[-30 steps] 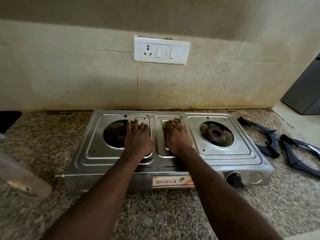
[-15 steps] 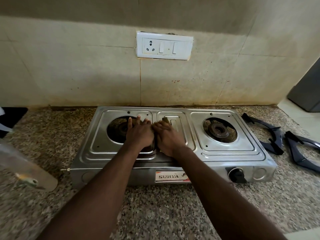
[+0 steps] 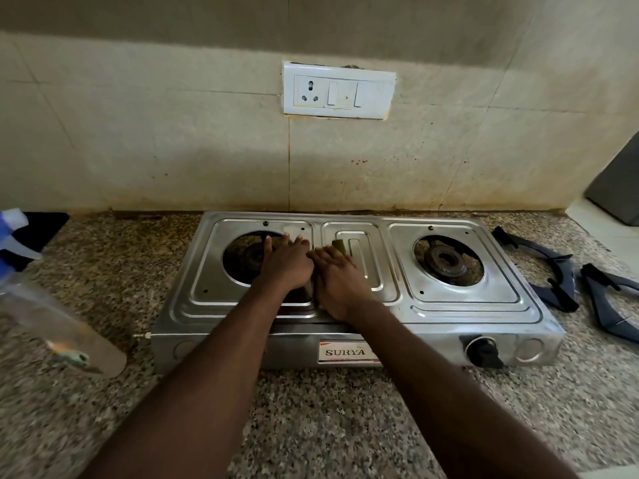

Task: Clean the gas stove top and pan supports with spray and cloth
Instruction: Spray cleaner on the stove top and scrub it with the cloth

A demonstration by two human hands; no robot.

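Observation:
A steel two-burner gas stove [image 3: 449,305] sits on the granite counter, both burners bare. My left hand [image 3: 285,264] lies flat on the stove top at the right rim of the left burner hole, holding nothing. My right hand [image 3: 337,285] presses a green cloth or scrub pad [image 3: 338,245] onto the middle panel; only its tip shows past my fingers. The two hands touch. Two dark pan supports [image 3: 549,271] [image 3: 612,302] lie on the counter right of the stove. A clear spray bottle [image 3: 52,312] with a blue-white head stands tilted at the far left.
A tiled wall with a white socket-and-switch plate [image 3: 339,91] rises right behind the stove. The stove's black knob [image 3: 482,352] faces me at the front right. A grey appliance [image 3: 619,188] stands at the far right. Speckled counter [image 3: 311,426] spreads in front.
My right hand has slid left with the green pad, from the middle panel's centre until it meets my left hand. My left hand stays in place. The camera view has shifted a little.

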